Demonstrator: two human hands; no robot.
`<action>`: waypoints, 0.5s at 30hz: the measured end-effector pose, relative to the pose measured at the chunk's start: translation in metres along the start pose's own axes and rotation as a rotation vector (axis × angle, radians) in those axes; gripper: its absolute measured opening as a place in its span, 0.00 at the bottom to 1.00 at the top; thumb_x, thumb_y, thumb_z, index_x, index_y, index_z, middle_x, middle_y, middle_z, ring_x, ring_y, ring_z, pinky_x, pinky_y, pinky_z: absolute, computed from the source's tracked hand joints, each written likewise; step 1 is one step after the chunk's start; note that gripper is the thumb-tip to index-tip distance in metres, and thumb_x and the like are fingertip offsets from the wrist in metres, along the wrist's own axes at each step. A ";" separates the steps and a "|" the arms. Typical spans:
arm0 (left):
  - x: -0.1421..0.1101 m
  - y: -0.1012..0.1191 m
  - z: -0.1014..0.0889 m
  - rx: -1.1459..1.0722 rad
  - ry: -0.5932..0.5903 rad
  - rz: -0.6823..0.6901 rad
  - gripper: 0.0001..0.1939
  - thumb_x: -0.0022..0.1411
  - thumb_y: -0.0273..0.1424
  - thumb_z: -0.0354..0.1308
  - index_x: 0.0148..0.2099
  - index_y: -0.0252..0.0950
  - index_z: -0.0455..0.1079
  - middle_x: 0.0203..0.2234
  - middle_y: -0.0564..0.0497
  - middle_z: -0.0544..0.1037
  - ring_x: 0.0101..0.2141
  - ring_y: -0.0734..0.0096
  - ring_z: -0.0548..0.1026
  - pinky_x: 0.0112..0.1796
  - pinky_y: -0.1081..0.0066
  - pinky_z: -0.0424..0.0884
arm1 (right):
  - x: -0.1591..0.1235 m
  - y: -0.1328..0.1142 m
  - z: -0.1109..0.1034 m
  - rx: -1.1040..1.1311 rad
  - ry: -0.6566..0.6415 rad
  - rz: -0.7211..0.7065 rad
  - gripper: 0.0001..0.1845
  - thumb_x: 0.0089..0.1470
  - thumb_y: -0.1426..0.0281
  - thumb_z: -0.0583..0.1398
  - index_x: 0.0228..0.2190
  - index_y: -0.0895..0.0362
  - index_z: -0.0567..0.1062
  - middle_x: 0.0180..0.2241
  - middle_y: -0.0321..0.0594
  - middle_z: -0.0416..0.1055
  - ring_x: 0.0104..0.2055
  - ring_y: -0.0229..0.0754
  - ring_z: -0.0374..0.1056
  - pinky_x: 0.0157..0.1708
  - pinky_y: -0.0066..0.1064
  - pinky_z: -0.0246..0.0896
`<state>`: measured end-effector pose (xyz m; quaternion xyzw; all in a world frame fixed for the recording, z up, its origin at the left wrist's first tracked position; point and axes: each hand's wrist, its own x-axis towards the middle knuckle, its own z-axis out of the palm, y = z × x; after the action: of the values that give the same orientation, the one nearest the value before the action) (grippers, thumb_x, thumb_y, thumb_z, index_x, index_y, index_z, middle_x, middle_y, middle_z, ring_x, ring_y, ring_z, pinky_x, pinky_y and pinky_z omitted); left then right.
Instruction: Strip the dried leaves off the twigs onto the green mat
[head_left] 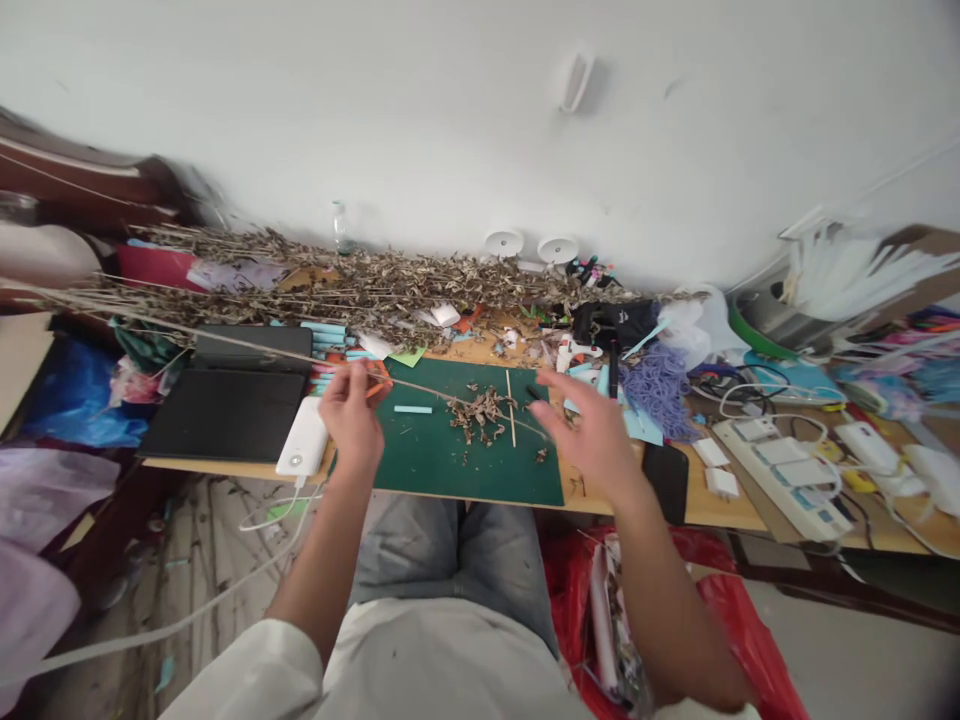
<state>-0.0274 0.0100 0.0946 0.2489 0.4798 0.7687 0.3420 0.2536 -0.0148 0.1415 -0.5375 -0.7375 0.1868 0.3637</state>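
My left hand (pixel 352 420) is closed in a pinch on a long dried stem (pixel 420 388). This thin stem runs from the far left, through my fingers, and slants down across the green cutting mat (pixel 420 465). Beside its right end is my right hand (pixel 589 430), slightly blurred, with thumb and fingers apart and nothing visible in them. A small heap of dry, curled leaves (pixel 480 412) lies on the mat under the stem. Also on the mat are a thin wooden stick (pixel 511 405) and a short light-blue tube (pixel 412 409).
Bundled dried stems (pixel 420 280) stretch along the wall. On the left sit a black tablet case (pixel 225 410) and a white power bank (pixel 304 440) with a cable. On the right are purple yarn (pixel 660 390), a dark phone (pixel 665 480) and a power strip (pixel 780 480). A red bag (pixel 570 590) hangs below.
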 end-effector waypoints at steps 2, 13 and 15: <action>-0.032 0.001 0.016 -0.013 -0.136 -0.075 0.13 0.53 0.40 0.64 0.33 0.35 0.73 0.26 0.51 0.75 0.26 0.74 0.74 0.28 0.72 0.73 | -0.019 -0.024 0.011 -0.092 -0.098 -0.059 0.28 0.56 0.58 0.58 0.57 0.48 0.65 0.51 0.44 0.71 0.52 0.54 0.67 0.52 0.46 0.63; -0.110 0.004 0.062 -0.358 -0.623 -0.508 0.23 0.58 0.41 0.60 0.55 0.44 0.65 0.46 0.44 0.77 0.44 0.60 0.77 0.49 0.58 0.68 | -0.229 0.029 0.004 -0.241 0.082 0.213 0.19 0.57 0.61 0.51 0.46 0.27 0.71 0.34 0.39 0.78 0.35 0.55 0.75 0.26 0.48 0.73; -0.106 0.006 0.066 -0.392 -0.625 -0.562 0.23 0.59 0.43 0.58 0.55 0.43 0.64 0.46 0.43 0.76 0.44 0.60 0.77 0.49 0.58 0.68 | -0.266 0.019 -0.013 -0.347 0.043 0.304 0.14 0.55 0.58 0.56 0.41 0.24 0.72 0.37 0.39 0.75 0.43 0.53 0.72 0.22 0.40 0.71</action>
<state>0.0860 -0.0356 0.1222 0.2595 0.2482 0.6107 0.7057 0.3176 -0.2564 0.0489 -0.7008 -0.6612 0.0985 0.2491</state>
